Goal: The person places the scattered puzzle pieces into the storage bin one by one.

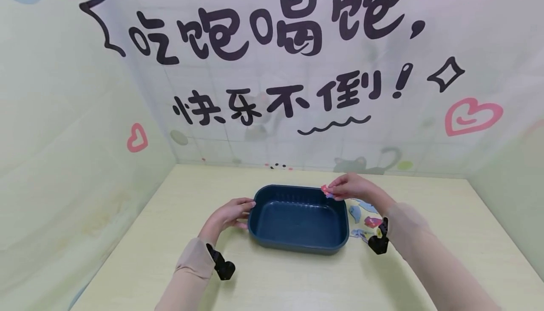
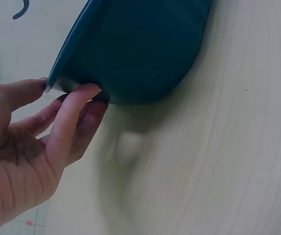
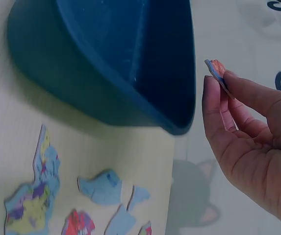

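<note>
A dark blue plastic basin (image 1: 297, 248) stands on the table, nothing visible inside it. At its left end my left hand (image 1: 231, 213) holds the rim; the left wrist view shows the thumb at the lip and the other fingers (image 2: 66, 125) against the outer wall. My right hand (image 1: 350, 187) is up by the basin's far right corner. Between thumb and fingertips it pinches a small flat puzzle piece (image 3: 218, 71), red on its face with a blue edge. More flat printed pieces (image 3: 101, 187) lie right of the basin, partly hidden by the right arm in the head view.
The pale wooden table (image 1: 161, 254) meets a back wall sheet (image 1: 238, 150) printed with black characters and pink hearts. Sheets also hang at the left and right sides. A black wrist camera (image 1: 380, 242) sits on the right arm, another on the left.
</note>
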The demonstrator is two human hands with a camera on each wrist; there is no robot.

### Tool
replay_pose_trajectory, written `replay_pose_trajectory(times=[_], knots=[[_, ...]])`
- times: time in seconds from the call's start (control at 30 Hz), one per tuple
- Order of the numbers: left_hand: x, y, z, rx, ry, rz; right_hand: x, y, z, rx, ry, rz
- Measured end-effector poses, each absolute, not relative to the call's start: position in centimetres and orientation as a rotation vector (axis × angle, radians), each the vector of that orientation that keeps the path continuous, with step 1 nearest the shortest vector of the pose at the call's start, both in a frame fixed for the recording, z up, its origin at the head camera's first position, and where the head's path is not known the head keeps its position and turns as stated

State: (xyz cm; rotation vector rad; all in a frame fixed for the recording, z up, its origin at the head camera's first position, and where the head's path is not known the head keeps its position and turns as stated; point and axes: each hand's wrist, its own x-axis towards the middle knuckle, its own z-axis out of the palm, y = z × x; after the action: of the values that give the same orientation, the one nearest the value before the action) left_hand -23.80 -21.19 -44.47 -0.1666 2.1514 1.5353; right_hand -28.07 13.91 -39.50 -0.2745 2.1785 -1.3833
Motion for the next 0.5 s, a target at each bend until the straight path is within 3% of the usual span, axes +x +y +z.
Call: replay_pose_trajectory(times=[0.5], knots=[[-23.5,-21.2,-44.4,-0.21,2.167,1.556,-28.0,6.3,-40.7,-0.342,2.162,-1.273]])
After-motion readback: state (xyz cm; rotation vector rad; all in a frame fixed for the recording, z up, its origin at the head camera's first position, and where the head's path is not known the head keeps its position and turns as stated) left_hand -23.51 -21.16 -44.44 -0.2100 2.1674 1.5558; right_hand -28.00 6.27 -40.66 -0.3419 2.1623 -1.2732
